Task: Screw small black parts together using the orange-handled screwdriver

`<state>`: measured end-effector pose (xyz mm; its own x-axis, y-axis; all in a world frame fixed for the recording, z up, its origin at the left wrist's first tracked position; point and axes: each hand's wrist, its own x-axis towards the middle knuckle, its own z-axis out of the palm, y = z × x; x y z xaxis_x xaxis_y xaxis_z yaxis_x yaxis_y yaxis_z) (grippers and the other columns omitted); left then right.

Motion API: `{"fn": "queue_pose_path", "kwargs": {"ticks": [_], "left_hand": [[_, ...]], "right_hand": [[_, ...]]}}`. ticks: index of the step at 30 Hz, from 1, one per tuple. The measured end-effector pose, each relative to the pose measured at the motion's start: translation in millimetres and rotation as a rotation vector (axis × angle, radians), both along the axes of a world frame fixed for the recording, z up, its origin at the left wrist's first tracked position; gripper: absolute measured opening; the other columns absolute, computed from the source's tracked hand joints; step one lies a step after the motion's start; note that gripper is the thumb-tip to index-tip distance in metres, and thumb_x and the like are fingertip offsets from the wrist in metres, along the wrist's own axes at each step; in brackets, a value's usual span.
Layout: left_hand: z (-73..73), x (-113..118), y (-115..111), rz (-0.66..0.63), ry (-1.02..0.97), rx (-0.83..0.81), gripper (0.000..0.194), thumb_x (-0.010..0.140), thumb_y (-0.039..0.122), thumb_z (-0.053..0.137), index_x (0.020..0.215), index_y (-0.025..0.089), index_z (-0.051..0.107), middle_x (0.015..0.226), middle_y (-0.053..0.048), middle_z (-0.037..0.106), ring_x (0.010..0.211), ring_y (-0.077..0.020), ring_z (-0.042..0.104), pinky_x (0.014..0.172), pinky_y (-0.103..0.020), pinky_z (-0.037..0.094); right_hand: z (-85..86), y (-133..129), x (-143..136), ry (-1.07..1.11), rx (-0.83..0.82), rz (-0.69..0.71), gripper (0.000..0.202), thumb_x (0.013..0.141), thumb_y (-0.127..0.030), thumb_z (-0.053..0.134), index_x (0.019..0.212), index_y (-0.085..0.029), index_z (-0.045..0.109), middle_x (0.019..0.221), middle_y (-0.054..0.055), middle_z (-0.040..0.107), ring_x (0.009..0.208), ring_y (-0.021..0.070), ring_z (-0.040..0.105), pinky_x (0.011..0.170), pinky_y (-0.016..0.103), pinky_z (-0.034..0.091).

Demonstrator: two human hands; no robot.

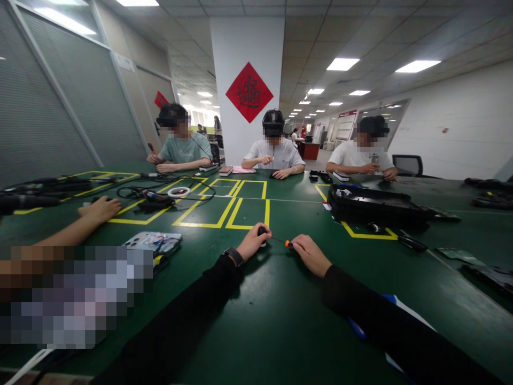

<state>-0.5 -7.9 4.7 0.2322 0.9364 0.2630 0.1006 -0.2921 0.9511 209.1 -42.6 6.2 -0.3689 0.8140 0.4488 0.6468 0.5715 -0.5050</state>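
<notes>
Inside the surface (pixel 264 331)'s near edge, our left hand (pixel 253 242) pinches a dark piece (pixel 262 231); our right hand (pixel 310 254) grasps a screwdriver (pixel 287 244), best kept aligned.

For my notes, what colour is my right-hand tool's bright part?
The tool's bright part is orange, in the head view.

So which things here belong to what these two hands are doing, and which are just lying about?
In use:
Thin-shafted orange-and-black tool, in the right hand
Small dark piece, in the left hand

Apparently just lying about:
Long black casing
White ring
Green board
</notes>
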Motion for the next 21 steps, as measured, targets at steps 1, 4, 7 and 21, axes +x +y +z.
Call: {"fn": "queue_pose_path", "kwargs": {"ticks": [1, 4, 7, 21], "left_hand": [[0.4, 0.1, -0.2, 0.001, -0.003, -0.005, 0.015, 0.069, 0.022, 0.052, 0.083, 0.018, 0.049, 0.082, 0.0, 0.057, 0.074, -0.0104, 0.051, 0.069, -0.024, 0.04], [0.7, 0.8, -0.8, 0.002, -0.022, -0.015, 0.018, 0.067, 0.019, 0.052, 0.085, 0.018, 0.05, 0.084, -0.001, 0.057, 0.077, -0.0109, 0.052, 0.072, -0.025, 0.04], [-0.4, 1.4, -1.1, -0.026, -0.046, -0.014, 0.023, 0.064, 0.014, 0.051, 0.087, 0.017, 0.049, 0.086, -0.001, 0.057, 0.08, -0.0113, 0.052, 0.074, -0.025, 0.04], [-4.8, -0.5, 1.3, -0.101, 0.025, 0.073, 0.021, 0.065, 0.011, 0.053, 0.084, 0.016, 0.048, 0.093, -0.003, 0.056, 0.08, -0.0111, 0.054, 0.072, -0.025, 0.042]], "right_hand": [[0.4, -0.1, 0.1, -0.004, 0.006, 0.005, 0.022, 0.084, -0.021, 0.038, 0.079, -0.017, 0.058, 0.082, 0.005, 0.056, 0.082, 0.016, 0.048, 0.078, 0.031, 0.037], [0.9, -0.9, 1.2, 0.009, 0.012, -0.021, 0.012, 0.078, -0.022, 0.047, 0.081, -0.017, 0.057, 0.083, 0.005, 0.056, 0.081, 0.0161, 0.049, 0.076, 0.03, 0.038], [0.2, -2.1, 2.3, 0.04, -0.014, -0.053, 0.011, 0.072, -0.021, 0.054, 0.083, -0.017, 0.054, 0.082, 0.003, 0.056, 0.076, 0.015, 0.05, 0.071, 0.028, 0.039], [3.8, -4.2, 0.9, 0.02, -0.022, -0.014, 0.018, 0.079, -0.024, 0.047, 0.09, -0.019, 0.061, 0.086, 0.005, 0.061, 0.083, 0.0165, 0.053, 0.078, 0.031, 0.04]]}}
